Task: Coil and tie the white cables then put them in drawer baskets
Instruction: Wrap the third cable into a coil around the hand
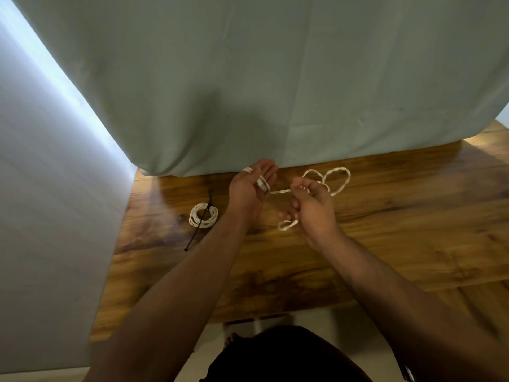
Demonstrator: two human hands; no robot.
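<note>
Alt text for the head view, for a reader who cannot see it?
Two bare hands coil a white cable above a wooden table: turns sit wound on the left hand, the right hand pinches the strand, and loose loops lie beyond. A finished coil with a black tie lies further left.

Glossy wooden table (385, 244), pale green cloth (248, 78) draped over its far edge.
</note>
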